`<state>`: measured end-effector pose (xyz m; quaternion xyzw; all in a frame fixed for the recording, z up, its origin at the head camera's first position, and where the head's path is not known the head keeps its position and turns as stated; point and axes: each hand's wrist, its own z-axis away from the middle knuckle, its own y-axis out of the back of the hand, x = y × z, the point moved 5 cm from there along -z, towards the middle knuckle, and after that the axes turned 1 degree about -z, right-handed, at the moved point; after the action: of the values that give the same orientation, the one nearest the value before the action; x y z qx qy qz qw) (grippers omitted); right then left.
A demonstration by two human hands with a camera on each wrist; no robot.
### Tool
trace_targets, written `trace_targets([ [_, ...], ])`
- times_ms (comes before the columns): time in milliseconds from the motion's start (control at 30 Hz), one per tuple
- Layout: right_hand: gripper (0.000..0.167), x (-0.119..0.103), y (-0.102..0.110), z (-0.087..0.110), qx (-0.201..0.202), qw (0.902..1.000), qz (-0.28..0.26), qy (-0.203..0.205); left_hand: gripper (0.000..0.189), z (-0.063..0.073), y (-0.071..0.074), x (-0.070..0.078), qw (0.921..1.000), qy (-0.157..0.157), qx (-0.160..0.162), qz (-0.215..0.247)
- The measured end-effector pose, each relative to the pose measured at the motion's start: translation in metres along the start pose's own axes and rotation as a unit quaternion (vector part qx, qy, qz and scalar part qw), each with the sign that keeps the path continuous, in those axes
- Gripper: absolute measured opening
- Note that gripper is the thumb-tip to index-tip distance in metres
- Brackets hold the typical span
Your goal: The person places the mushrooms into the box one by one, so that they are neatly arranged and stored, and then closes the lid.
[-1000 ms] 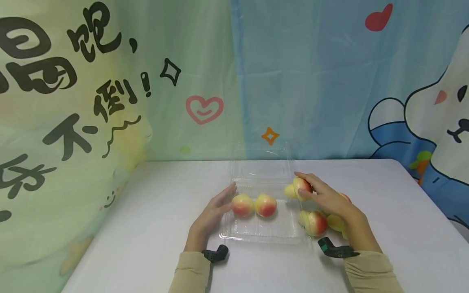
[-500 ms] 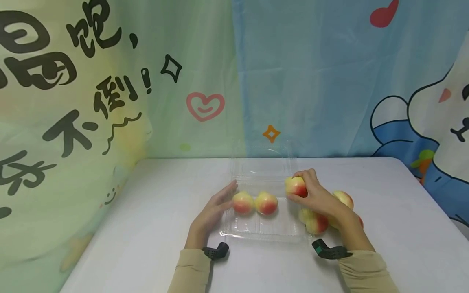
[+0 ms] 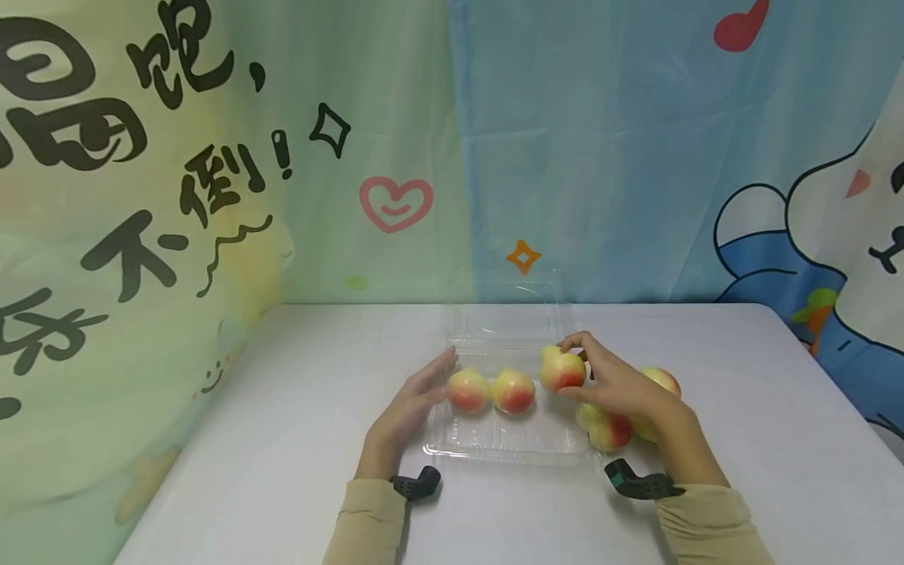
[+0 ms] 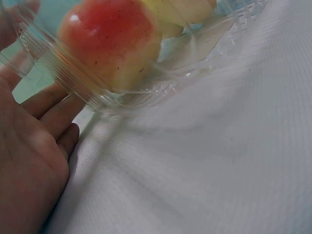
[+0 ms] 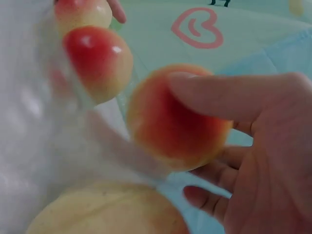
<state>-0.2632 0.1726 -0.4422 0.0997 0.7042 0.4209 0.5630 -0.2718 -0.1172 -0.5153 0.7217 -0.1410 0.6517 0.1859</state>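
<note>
Ahead of me hangs a printed cloth backdrop, yellow and green on the left and blue on the right, with black lettering at the left and a white cartoon animal at the right. Below it spreads the white table. Near the middle of the table, in front of me, sits a clear plastic container, its clear lid raised at the far side. My two tan sleeves come in from the near edge.

My right hand is partly closed, thumb on one side and fingers on the other, gripping a held peach, yellow with a red blush, at the right, far part of the container; whether it touches the bottom I cannot tell. My left hand has its fingers stretched out, touching the container's left wall and holding nothing.

Inside the container, toward the left, sit a left peach and a middle peach, side by side. More loose peaches lie to the right, partly hidden behind my right hand and forearm. Smallest are the black wrist devices, one on each of my wrists.
</note>
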Motion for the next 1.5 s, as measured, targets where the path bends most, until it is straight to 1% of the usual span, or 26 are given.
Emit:
trace_targets([
  [100, 0.074, -0.004, -0.002, -0.001, -0.013, 0.9995, 0.030, 0.002, 0.063, 0.001, 0.000, 0.001, 1.0000, -0.005, -0.001, 0.000],
  [167, 0.078, -0.006, -0.004, -0.001, -0.021, 0.9985, 0.051, 0.007, 0.063, 0.001, 0.000, 0.001, 1.0000, -0.008, -0.001, 0.002],
  [267, 0.076, -0.006, -0.005, -0.002, -0.025, 0.9960, 0.085, 0.011, 0.063, 0.001, 0.000, 0.001, 0.9999, -0.009, -0.002, 0.008],
  [367, 0.074, -0.004, -0.006, -0.003, -0.023, 0.9950, 0.097, 0.006, 0.063, 0.001, 0.000, 0.001, 0.9999, -0.009, -0.003, 0.009],
  [433, 0.073, -0.002, -0.006, -0.004, -0.018, 0.9946, 0.102, 0.007, 0.064, 0.001, 0.000, 0.001, 0.9999, -0.011, -0.005, 0.008],
  [767, 0.067, -0.001, -0.006, -0.005, -0.006, 0.9919, 0.119, 0.042, 0.064, -0.001, -0.001, 0.003, 0.9996, -0.022, -0.012, 0.016],
  [1000, 0.069, 0.005, -0.008, -0.009, 0.005, 0.9891, 0.139, 0.049, 0.063, -0.001, 0.000, 0.001, 0.9998, -0.019, -0.008, -0.005],
  [1233, 0.068, 0.006, -0.012, -0.013, 0.017, 0.9876, 0.145, 0.057, 0.061, -0.001, 0.001, -0.001, 0.9999, -0.016, -0.006, 0.000],
  [1500, 0.068, 0.005, -0.016, -0.014, 0.009, 0.9869, 0.152, 0.054, 0.061, -0.001, 0.001, -0.001, 0.9999, -0.012, -0.006, -0.002],
])
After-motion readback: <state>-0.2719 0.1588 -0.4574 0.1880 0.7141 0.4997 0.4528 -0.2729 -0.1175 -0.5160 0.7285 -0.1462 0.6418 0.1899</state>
